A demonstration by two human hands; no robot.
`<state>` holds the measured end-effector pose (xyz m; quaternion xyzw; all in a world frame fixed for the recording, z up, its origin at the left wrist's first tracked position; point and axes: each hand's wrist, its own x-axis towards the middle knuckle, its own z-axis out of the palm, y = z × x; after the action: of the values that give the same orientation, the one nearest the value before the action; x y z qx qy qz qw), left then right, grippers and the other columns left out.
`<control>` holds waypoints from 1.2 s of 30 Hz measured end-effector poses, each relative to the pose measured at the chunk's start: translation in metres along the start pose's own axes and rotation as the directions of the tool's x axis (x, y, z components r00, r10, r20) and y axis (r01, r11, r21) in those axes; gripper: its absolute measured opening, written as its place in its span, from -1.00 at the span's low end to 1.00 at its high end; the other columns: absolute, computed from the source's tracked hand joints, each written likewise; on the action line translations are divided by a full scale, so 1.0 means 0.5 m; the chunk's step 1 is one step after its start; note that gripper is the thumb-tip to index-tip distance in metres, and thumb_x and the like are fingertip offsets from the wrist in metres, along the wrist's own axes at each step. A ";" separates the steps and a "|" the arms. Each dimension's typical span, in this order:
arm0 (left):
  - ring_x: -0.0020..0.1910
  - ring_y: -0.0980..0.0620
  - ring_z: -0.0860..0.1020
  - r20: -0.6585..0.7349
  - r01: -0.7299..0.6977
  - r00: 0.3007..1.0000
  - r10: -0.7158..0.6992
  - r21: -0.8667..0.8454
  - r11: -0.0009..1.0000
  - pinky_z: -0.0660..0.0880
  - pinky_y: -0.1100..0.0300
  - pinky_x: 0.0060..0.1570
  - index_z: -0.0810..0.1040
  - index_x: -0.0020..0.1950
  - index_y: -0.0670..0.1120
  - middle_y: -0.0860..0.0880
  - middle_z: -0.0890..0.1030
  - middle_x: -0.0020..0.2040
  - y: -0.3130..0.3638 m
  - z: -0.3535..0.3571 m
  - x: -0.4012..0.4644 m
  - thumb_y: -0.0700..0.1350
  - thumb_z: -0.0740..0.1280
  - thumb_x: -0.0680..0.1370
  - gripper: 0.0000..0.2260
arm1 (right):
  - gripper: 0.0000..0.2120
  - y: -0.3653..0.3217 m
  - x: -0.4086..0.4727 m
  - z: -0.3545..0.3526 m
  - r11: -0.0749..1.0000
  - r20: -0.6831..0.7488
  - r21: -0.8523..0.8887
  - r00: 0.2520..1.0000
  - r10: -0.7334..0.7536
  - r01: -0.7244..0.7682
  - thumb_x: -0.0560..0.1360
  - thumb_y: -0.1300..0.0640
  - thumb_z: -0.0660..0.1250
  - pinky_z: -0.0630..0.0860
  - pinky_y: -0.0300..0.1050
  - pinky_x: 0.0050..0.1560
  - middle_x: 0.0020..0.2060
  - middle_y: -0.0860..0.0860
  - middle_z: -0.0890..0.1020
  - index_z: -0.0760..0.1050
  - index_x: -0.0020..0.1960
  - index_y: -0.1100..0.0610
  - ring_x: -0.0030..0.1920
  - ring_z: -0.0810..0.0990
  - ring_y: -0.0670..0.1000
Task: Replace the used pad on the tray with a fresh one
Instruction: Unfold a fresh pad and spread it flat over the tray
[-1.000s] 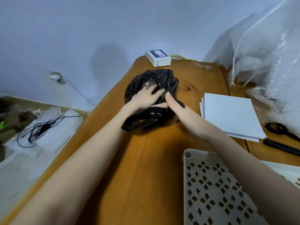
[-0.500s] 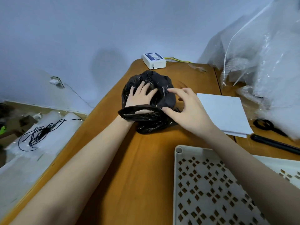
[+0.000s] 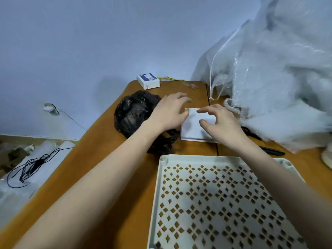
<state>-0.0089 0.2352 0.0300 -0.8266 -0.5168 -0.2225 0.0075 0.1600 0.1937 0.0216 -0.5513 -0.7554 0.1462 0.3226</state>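
Both hands have left the black bag and crossed right to the stack of white pads, the view tipping down to take in more of the tray. Nearest the camera, the perforated tray lies flat and bare on the worktop, its diamond cut-outs showing wood beneath; no pad sits on it, so it appears cleared and waiting for its fresh liner. Beyond its far rim, the left hand hovers with fingers spread and loosely curled over the left edge of the pad stack, holding nothing. The right hand is likewise open, thumb and forefinger parted as if to pinch up the top sheet; whether the fingertips touch the paper cannot be told. To the left of the stack, the bunched black bag sits let go on the worktop, likely holding the used pad, though its contents are hidden. At the far edge of the worktop rests a small white box against a pale blue wall. Clear plastic wrapping is heaped far right, with a dark pen-like tool beside it. On the floor left, a black cable lies tangled on white sheeting.
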 end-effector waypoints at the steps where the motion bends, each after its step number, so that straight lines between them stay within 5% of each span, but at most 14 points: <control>1: 0.36 -0.09 0.39 0.037 -0.015 0.999 0.015 0.000 1.000 0.28 -0.03 0.36 0.47 0.32 -0.08 -0.09 0.41 0.41 0.019 0.019 -0.002 -0.08 0.24 0.54 -0.65 | -0.70 0.015 -0.007 -0.007 1.000 0.005 -0.003 1.000 0.014 -0.014 0.47 0.17 0.27 0.24 -0.21 0.07 0.20 0.05 0.49 0.52 0.20 0.05 0.25 0.41 0.05; 12: 0.40 -0.03 0.35 0.243 -0.017 0.970 0.015 0.006 1.000 0.35 0.07 0.28 0.31 0.44 0.02 -0.01 0.36 0.45 0.074 0.140 -0.014 0.16 0.29 0.52 -0.47 | -0.65 0.118 -0.048 -0.039 0.990 0.039 -0.041 0.989 0.140 -0.138 0.47 0.13 0.32 0.27 -0.10 0.31 0.30 0.04 0.46 0.49 0.25 0.02 0.33 0.36 0.02; 20: 0.28 -0.04 0.46 0.211 0.006 0.977 -0.011 0.025 1.000 0.43 0.09 0.09 0.38 0.40 0.08 0.02 0.49 0.35 0.066 0.147 -0.015 0.17 0.20 0.57 -0.58 | -0.66 0.134 -0.050 -0.032 0.989 0.049 -0.021 0.987 0.150 -0.150 0.49 0.12 0.30 0.29 -0.06 0.33 0.29 0.03 0.46 0.48 0.26 0.03 0.32 0.36 0.02; 25: 0.11 -0.14 0.56 0.064 0.030 0.997 -0.036 0.087 0.996 0.43 0.12 -0.11 0.35 0.40 0.06 -0.07 0.58 0.23 0.084 0.127 -0.010 -0.07 0.11 0.63 -0.67 | -0.59 0.123 -0.057 -0.043 0.990 0.013 0.051 0.992 0.128 -0.129 0.49 0.17 0.28 0.28 -0.21 0.22 0.30 0.02 0.44 0.38 0.34 0.05 0.25 0.40 -0.05; 30: -0.25 -0.05 0.55 -0.325 0.048 0.935 -0.141 -0.279 0.959 0.37 0.19 -0.34 0.46 0.25 -0.08 -0.09 0.63 -0.09 0.101 0.046 -0.003 -0.15 0.14 0.63 -0.77 | -0.45 0.105 -0.066 -0.072 0.960 -0.063 0.246 0.986 0.151 -0.132 0.49 0.19 0.28 0.38 -0.16 0.15 0.20 0.01 0.43 0.14 0.40 0.05 0.15 0.46 -0.04; 34: -0.19 0.03 0.48 -0.377 0.034 0.880 -0.290 -0.559 0.828 0.37 0.18 -0.21 0.48 0.08 -0.19 -0.01 0.56 -0.14 0.122 -0.033 -0.013 -0.18 0.17 0.60 -0.85 | -0.41 0.069 -0.080 -0.113 0.897 -0.102 0.420 0.975 0.199 -0.139 0.51 0.04 0.31 0.39 -0.18 0.10 0.16 -0.07 0.38 0.09 0.43 0.04 0.13 0.45 -0.09; 36: 0.07 -0.09 0.54 -0.313 0.070 0.876 -0.366 -0.669 0.740 0.47 0.04 0.06 0.46 0.16 -0.23 -0.12 0.59 0.07 0.137 -0.066 -0.029 -0.06 0.16 0.57 -0.70 | -0.39 0.046 -0.095 -0.137 0.855 -0.115 0.500 0.969 0.218 -0.133 0.52 -0.03 0.28 0.39 -0.30 0.00 0.18 -0.07 0.37 0.07 0.46 0.02 0.12 0.43 -0.14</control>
<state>0.0325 0.1831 0.0692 -0.6418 -0.4910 -0.5582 -0.1885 0.2302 0.1486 0.0442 -0.5290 -0.6102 0.3143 0.4990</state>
